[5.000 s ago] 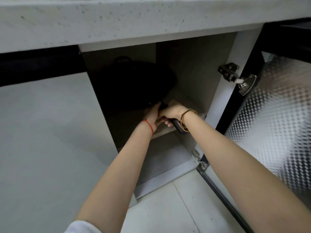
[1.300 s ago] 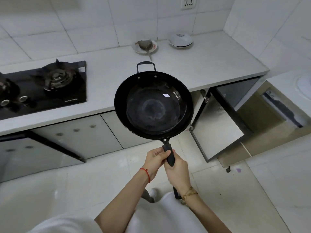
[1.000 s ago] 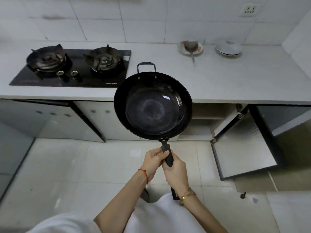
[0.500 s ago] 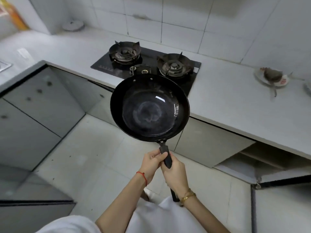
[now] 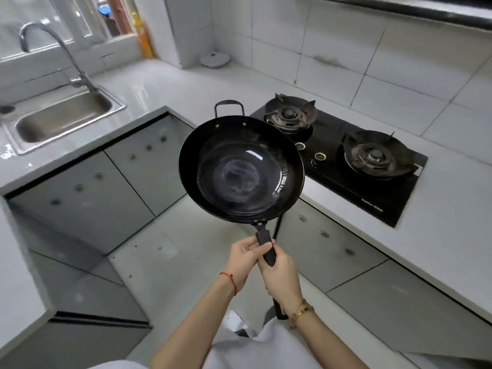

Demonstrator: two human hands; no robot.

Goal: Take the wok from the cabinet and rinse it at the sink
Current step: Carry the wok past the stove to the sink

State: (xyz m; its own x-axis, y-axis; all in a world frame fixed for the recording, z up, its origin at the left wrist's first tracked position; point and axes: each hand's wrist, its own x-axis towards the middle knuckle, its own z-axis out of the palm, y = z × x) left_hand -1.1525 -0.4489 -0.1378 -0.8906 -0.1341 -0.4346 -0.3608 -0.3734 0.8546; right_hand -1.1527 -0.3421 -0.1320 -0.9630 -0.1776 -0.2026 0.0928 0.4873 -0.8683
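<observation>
The black wok [image 5: 241,170] hangs level in the air over the floor, its small loop handle pointing away from me. My left hand [image 5: 246,258] and my right hand [image 5: 281,275] both grip its long black handle, left hand nearer the bowl. The steel sink [image 5: 111,102] with its curved faucet [image 5: 53,46] sits in the counter at the far left, well apart from the wok.
A black two-burner gas stove [image 5: 343,158] is set in the counter to the right of the wok. A small white lid [image 5: 214,59] lies in the back corner. An orange bottle [image 5: 143,35] stands by the window. Grey cabinet doors [image 5: 87,193] line the floor space.
Earlier both hands reached into the open cabinet for the wok. Since then the wok has been carried out and my view has swung left, bringing the sink and faucet into sight.
</observation>
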